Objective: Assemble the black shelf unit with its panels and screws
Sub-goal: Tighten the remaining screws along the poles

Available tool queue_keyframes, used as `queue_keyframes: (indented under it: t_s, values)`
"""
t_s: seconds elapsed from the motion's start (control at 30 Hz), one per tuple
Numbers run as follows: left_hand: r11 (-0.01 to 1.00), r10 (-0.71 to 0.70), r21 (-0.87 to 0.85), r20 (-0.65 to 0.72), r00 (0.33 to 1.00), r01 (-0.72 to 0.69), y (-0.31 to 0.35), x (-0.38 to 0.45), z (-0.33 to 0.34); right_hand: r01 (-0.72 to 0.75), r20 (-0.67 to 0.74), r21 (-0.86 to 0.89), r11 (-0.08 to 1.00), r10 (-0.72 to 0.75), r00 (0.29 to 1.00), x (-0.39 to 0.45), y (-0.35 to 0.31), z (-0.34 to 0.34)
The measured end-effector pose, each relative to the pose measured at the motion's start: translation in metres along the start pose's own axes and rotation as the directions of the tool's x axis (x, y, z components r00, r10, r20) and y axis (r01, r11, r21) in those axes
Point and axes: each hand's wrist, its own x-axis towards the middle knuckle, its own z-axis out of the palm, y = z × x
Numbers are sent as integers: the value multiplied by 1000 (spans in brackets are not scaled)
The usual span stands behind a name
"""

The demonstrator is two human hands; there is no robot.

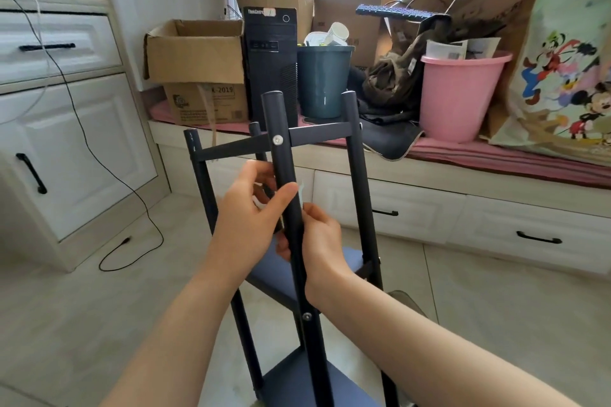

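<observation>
1. Four black posts counted on the shelf unit (291, 142), which stands upright on the tiled floor (82, 324) directly in front of me; two crossbars join the posts near the top.
2. Two silver screws visible on the nearest post (287, 208): the upper screw (277, 140) at the crossbar joint, the lower screw (307, 316) further down. Two dark panels seen, one middle panel (274, 271) behind my wrists, one bottom panel (291, 383) near the floor.
3. Two hands, both at the nearest post. My left hand (251, 218) curls round it, thumb across the front. My right hand (317, 238) pinches a small white strip (301, 195) against the post's right side; what the strip is I cannot tell.
4. Containers on the window bench (463, 158) behind: dark bin (322, 82) holding paper cups and scraps; pink bucket (458, 96) holding papers; open cardboard box (195, 53), contents hidden. A black computer tower (271, 66) stands between box and bin.
5. Open room: bare tiles left of the unit, crossed by a black cable (109, 175) looping down from the white cabinet (66, 129). Bench drawers lie close behind the unit.
</observation>
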Motion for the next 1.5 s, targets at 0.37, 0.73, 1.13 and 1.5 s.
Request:
queue_keyframes:
  t_s: [0.37,0.73,1.13,1.5]
  values:
    - [914,-324,135,-321,890,381,-46,17,-54,70,111,-54,996,-64,992,-4,-7,-3]
    - [701,-545,95,-568,617,707,-97,12,-119,-19,150,17,1000,16,989,13,-1,-9]
    - [743,-665,-50,-167,728,667,-120,2,-105,17,135,-8,1000,-15,991,40,-4,-46]
    - [836,-546,-106,-56,836,539,-111,0,-95,99,42,-1,995,-98,994,54,-6,-84]
